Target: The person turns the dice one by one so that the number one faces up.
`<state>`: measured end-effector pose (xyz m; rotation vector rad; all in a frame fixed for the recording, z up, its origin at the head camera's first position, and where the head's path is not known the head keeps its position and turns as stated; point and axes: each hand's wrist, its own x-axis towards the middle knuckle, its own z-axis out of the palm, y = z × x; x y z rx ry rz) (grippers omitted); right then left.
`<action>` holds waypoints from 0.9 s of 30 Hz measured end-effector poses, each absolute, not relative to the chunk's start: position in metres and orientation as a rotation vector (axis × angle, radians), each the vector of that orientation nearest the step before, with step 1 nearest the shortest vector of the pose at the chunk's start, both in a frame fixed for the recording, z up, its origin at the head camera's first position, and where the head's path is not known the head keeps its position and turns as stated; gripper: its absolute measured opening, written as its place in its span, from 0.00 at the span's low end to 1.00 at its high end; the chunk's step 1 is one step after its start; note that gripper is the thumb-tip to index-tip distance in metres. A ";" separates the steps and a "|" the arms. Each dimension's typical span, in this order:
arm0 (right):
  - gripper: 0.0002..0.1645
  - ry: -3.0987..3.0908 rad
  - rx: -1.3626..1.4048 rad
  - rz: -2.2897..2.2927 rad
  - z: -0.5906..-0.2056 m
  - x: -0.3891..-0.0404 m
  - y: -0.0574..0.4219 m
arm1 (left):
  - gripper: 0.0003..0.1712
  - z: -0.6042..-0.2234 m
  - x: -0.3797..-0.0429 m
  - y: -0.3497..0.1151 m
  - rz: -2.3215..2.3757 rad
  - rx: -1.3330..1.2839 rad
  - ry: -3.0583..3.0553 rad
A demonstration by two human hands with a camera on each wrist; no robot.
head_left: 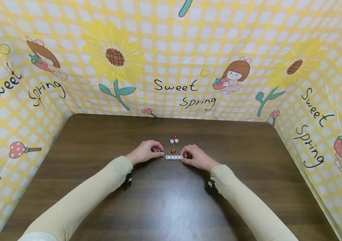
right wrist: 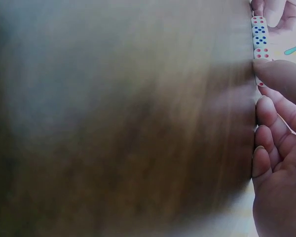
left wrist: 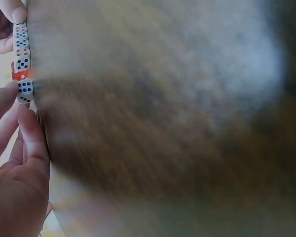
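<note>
Five white dice (head_left: 174, 157) stand side by side in a short row on the table. At the row's right end, my right hand (head_left: 199, 158) pinches the last die, which the thumb partly covers in the right wrist view. My left hand (head_left: 146, 152) is just off the left end. Between its thumb and finger, the left wrist view shows a separate white die (left wrist: 25, 89) with blue dots, apart from the row; the fingers hide it in the head view. A red die (head_left: 173, 151) sits just behind the row.
Farther back lie another red die (head_left: 175, 137) and two white dice (head_left: 172, 141), close together. The dark wooden table (head_left: 164, 207) is walled on its far, left and right sides by a yellow checked cloth (head_left: 171, 60).
</note>
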<state>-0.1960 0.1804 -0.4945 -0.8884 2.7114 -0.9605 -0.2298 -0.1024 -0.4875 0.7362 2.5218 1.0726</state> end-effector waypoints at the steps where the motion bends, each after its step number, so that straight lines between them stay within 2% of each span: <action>1: 0.08 2.711 -0.887 -0.960 -0.495 -0.196 0.180 | 0.07 -0.488 -0.230 -0.103 1.068 0.740 2.520; 27: 0.09 2.732 -0.870 -0.961 -0.496 -0.195 0.179 | 0.05 -0.480 -0.216 -0.097 1.047 0.732 2.544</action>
